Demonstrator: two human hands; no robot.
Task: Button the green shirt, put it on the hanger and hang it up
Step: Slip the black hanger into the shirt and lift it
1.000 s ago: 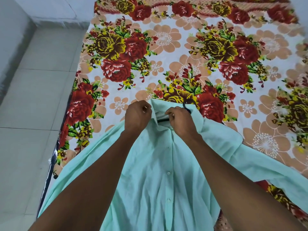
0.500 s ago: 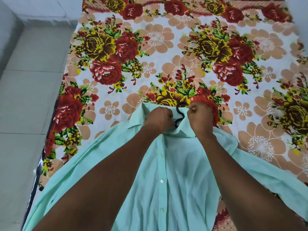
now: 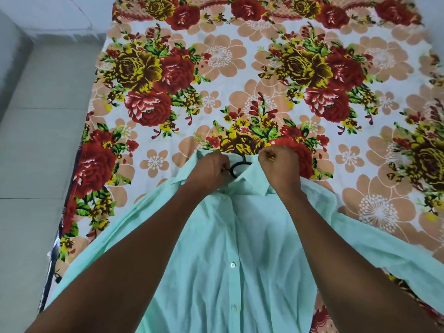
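Observation:
The green shirt point(image 3: 242, 255) lies front up on the bed, its placket fastened with white buttons and its sleeves spread to both sides. A black hanger point(image 3: 237, 162) sits inside the neck, and its hook pokes out above the collar. My left hand point(image 3: 209, 170) grips the left side of the collar at the neck opening. My right hand point(image 3: 280, 168) pinches the right side of the collar, fingers curled over its edge. Most of the hanger is hidden under the shirt.
The bed carries a floral sheet point(image 3: 216, 68) with red and yellow roses. Its left edge point(image 3: 72, 188) runs beside a pale tiled floor point(image 3: 36, 140). A grey wall point(image 3: 14, 56) stands at the far left.
Both hands have shifted along the collar toward its middle and right, and more of the hanger hook shows above the neck. The collar now lies folded down on the right.

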